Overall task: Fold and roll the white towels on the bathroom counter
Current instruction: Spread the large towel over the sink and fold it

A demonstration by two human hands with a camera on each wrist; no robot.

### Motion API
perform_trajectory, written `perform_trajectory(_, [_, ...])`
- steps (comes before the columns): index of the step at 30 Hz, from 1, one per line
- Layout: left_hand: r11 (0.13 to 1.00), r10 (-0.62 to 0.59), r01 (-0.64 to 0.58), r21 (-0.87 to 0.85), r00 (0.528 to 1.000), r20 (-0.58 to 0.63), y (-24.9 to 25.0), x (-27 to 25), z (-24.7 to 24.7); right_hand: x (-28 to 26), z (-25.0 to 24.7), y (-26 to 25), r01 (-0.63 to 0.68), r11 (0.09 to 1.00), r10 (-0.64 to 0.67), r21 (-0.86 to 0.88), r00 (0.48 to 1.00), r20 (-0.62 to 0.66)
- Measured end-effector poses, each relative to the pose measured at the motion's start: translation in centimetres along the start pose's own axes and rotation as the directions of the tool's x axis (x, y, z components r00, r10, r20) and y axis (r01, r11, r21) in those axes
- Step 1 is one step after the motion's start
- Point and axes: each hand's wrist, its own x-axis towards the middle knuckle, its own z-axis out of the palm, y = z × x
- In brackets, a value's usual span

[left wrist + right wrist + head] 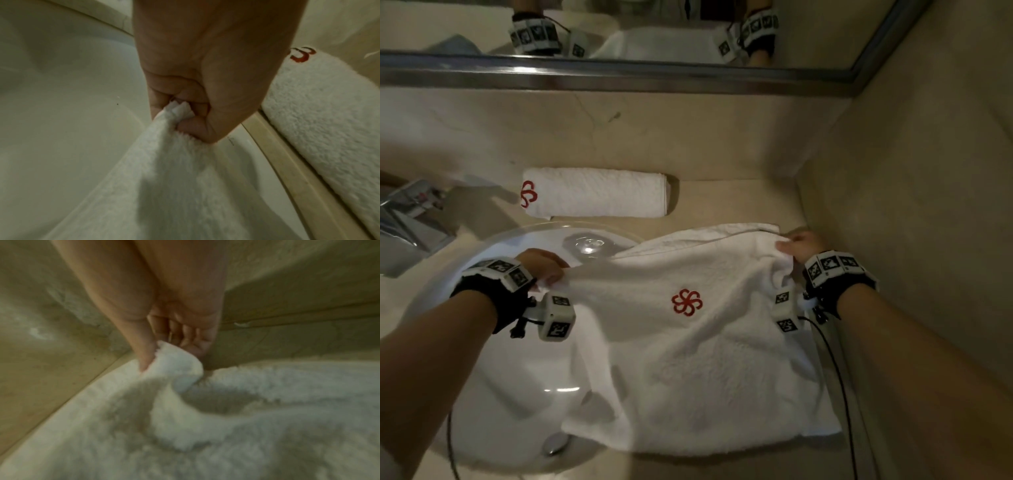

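Note:
A white towel (698,356) with a red flower logo is stretched between my hands, over the counter and part of the basin. My left hand (544,269) pinches its left corner above the basin; in the left wrist view that hand (185,113) has the towel (164,186) bunched between thumb and fingers. My right hand (796,245) grips the right corner near the side wall; the right wrist view shows this hand (164,344) with thumb and fingers closed on a fold of towel (205,426). A rolled white towel (595,192) with the same logo lies behind, by the back wall, also visible as a roll (329,113).
A round white basin (510,394) with a drain plug lies at the left. A chrome faucet (407,219) stands at the far left. A mirror (619,31) runs along the back and a beige wall (911,205) closes the right side.

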Motion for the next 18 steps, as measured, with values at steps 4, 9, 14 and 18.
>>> perform_trajectory(4, [0.997,0.005,-0.005,-0.077,1.0,0.011,0.5,0.5,-0.3,1.3,-0.5,0.0,-0.069,0.973,0.063,-0.22,0.997,-0.035])
perform_trajectory(9, [0.992,0.024,-0.011,-0.124,0.995,0.102,1.3,0.3,-0.2,1.3,0.4,-0.6,0.163,0.987,-0.163,-0.013,0.976,-0.146])
perform_trajectory(14, [0.996,0.039,-0.027,-0.09,0.989,0.141,0.9,-0.1,-0.1,2.3,1.5,-1.5,0.234,0.962,-0.248,-0.138,0.964,-0.092])
perform_trajectory(18, [0.996,0.085,-0.088,0.025,0.991,0.105,0.7,-0.8,-0.2,2.6,1.9,-1.7,0.219,0.894,-0.279,-0.392,0.955,-0.102])
